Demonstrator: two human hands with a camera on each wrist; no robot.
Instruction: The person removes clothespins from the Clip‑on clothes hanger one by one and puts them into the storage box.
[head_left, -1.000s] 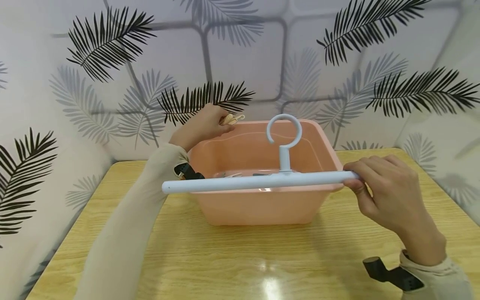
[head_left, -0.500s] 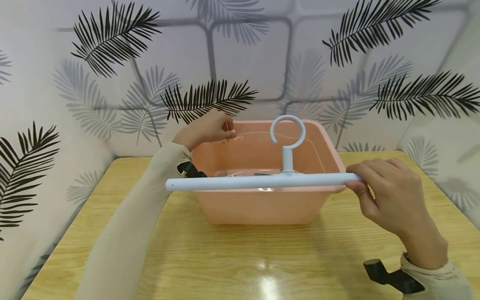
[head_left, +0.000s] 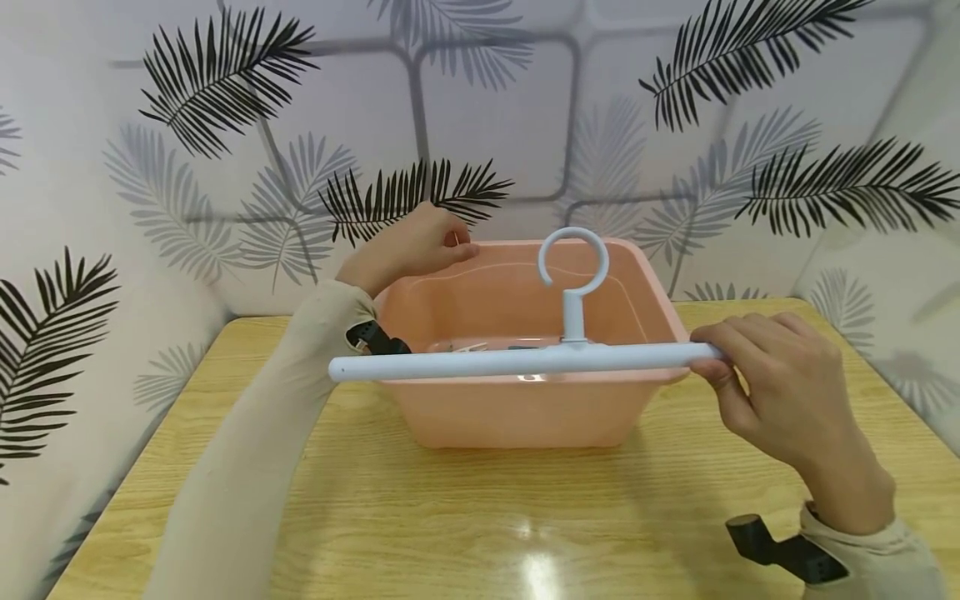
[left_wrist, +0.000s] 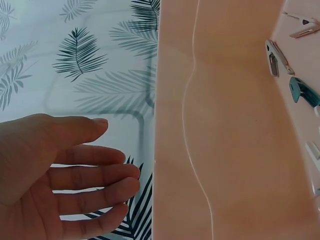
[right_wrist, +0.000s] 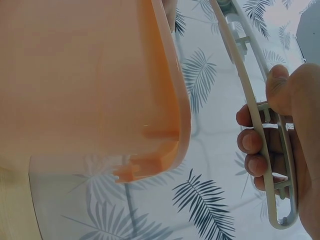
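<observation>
In the head view my right hand [head_left: 780, 392] grips one end of a pale blue hanger [head_left: 517, 361] with a round hook, held level before the basin. The right wrist view shows the hanger [right_wrist: 260, 107] as a long narrow loop with small cross-pieces; the fingers and thumb of my right hand [right_wrist: 280, 135] hold its frame. My left hand [head_left: 420, 242] is over the back left rim of the pink basin [head_left: 517, 417]. Seen from the left wrist, my left hand [left_wrist: 75, 180] is relaxed, holding nothing, beside the basin wall. Several clothespins [left_wrist: 302, 91] lie inside the basin.
The basin stands on a wood-grain table [head_left: 450, 517]. Behind it hangs a pale cloth or wall covering [head_left: 487, 125] with leaf prints. Dark camera straps [head_left: 787, 550] sit on both wrists.
A second ago my left hand pinched a cream clothespin; it has let it go over the basin, then risen slightly. My right hand and the hanger stay nearly still.
</observation>
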